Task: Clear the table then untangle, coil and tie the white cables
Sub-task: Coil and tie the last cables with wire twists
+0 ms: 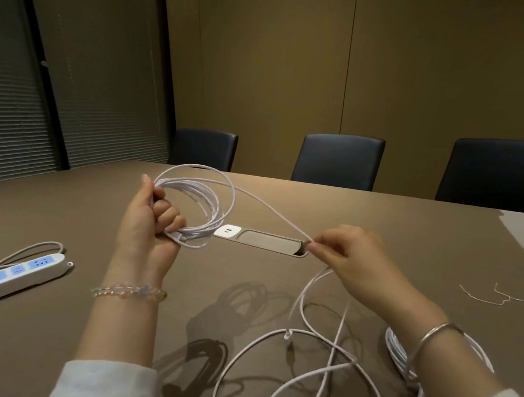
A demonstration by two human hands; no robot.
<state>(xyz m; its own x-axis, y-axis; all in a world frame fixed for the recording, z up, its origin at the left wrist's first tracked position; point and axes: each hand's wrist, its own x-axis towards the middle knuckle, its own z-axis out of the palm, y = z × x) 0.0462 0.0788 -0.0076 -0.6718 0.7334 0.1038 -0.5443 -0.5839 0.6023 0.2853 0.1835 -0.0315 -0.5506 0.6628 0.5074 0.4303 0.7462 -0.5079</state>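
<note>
We held a coil of white cable [199, 209] in our left hand [148, 222] while our right hand [347, 252] pinched its free run, loose loops trailing across the tabletop [386, 223] beside a power strip [0, 281].

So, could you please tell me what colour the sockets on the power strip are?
Light blue, on a white power strip; the head view shows it.

A single wide-angle head view looks forward and down from the person's own seat, close over the brown surface [386, 223], with both forearms entering from 6 o'clock. It faces the far edge, where three dark chairs [337, 160] stand from 11 to 2 o'clock against a panelled wall [307, 69]. The frame's edges bow, probably from lens distortion.
</note>
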